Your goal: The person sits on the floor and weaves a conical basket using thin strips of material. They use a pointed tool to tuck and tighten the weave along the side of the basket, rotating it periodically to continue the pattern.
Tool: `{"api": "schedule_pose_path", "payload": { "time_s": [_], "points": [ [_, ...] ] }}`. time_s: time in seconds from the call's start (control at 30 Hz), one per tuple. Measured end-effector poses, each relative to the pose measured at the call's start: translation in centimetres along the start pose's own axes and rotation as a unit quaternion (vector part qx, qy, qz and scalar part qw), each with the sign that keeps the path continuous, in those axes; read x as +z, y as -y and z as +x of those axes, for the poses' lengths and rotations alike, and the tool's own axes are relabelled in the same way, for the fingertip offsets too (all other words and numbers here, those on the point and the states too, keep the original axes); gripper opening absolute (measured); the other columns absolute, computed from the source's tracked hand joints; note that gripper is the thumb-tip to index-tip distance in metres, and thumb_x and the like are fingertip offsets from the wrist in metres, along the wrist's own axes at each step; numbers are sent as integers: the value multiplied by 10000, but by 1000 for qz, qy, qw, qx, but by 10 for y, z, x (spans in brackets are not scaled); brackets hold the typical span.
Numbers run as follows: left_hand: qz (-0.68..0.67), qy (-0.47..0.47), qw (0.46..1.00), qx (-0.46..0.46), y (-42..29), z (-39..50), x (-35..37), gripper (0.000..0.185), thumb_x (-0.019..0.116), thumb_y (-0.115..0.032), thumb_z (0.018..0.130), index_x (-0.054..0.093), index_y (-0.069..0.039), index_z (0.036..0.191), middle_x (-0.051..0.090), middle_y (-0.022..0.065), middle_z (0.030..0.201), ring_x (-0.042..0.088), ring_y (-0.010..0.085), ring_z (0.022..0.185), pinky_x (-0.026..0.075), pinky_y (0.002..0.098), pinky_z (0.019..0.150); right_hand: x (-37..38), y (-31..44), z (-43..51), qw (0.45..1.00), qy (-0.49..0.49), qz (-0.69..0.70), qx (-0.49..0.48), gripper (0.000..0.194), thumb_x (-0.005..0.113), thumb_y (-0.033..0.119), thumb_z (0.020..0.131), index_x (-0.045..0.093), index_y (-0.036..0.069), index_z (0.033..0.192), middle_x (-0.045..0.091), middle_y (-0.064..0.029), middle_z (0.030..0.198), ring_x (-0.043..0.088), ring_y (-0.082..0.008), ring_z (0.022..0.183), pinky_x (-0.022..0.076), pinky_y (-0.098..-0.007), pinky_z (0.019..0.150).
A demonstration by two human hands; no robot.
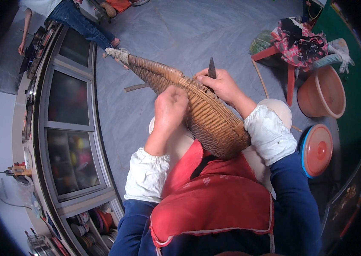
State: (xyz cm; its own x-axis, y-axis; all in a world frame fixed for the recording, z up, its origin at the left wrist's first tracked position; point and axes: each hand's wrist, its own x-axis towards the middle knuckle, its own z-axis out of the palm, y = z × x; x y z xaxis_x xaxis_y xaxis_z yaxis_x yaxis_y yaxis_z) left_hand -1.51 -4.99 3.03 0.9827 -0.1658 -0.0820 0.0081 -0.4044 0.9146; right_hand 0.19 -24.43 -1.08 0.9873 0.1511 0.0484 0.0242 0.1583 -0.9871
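A woven wicker basket [219, 124], browned with wear, rests tilted across my lap over a red apron [212, 204]. Its narrow end points to the upper left and is wrapped in pale cord. My left hand [171, 107] is at the basket's near left side, fingers curled against the weave; what they pinch is hidden. On the rim's far side, my right hand [220, 84] holds a dark pointed tool [212, 68], its tip sticking up, while thumb and forefinger meet at the rim binding. White sleeve covers are on both forearms.
A cabinet with glass doors [68, 96] runs along the left, with a person [78, 19] standing at its far end. To the right are a red stool [291, 84] heaped with cloth and gloves, a pink bucket [321, 92] and a round lid [318, 150]. Thin sticks lie on the floor.
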Motion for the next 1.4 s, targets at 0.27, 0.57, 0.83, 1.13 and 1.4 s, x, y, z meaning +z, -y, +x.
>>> {"api": "schedule_pose_path", "payload": {
  "time_s": [0.27, 0.57, 0.83, 1.13, 1.4],
  "points": [
    [-8, 16, 1000, -18, 2, 6, -2, 146, 593, -122, 916, 629, 13, 876, 657, 54, 653, 595, 111, 549, 474, 271, 506, 2, -18, 23, 995, 54, 54, 64, 212, 668, 193, 929, 719, -8, 973, 703, -43, 865, 640, -110, 799, 512, -264, 730],
    [-17, 13, 999, -36, 1, 7, 1, 155, 610, -121, 908, 626, 32, 887, 660, 55, 655, 595, 109, 554, 474, 264, 510, 7, -26, 24, 992, -97, -83, 12, 174, 673, 160, 928, 692, -13, 917, 667, -14, 770, 602, -86, 725, 490, -269, 666],
    [-74, 54, 994, -57, 2, -18, -5, 229, 666, -88, 881, 593, 75, 1025, 666, 78, 707, 608, 111, 593, 486, 256, 548, 10, -21, 17, 986, -138, -66, -63, 210, 674, 208, 936, 692, 3, 892, 613, 21, 727, 542, -70, 686, 444, -249, 629],
    [36, 27, 999, -22, 13, -21, -12, 192, 619, -169, 961, 643, -3, 867, 604, 8, 661, 530, 69, 560, 418, 236, 508, 10, -17, 14, 982, 0, 126, 143, 324, 616, 314, 984, 703, 2, 983, 691, -37, 859, 641, -107, 751, 522, -266, 673],
    [90, 51, 995, 1, 6, -12, -12, 246, 607, -190, 929, 658, 40, 859, 659, 132, 664, 644, 218, 625, 495, 362, 607, 14, -19, 5, 961, 39, 224, 155, 308, 621, 292, 979, 706, -3, 1011, 705, -55, 878, 667, -122, 765, 539, -267, 666]
  ]
}}
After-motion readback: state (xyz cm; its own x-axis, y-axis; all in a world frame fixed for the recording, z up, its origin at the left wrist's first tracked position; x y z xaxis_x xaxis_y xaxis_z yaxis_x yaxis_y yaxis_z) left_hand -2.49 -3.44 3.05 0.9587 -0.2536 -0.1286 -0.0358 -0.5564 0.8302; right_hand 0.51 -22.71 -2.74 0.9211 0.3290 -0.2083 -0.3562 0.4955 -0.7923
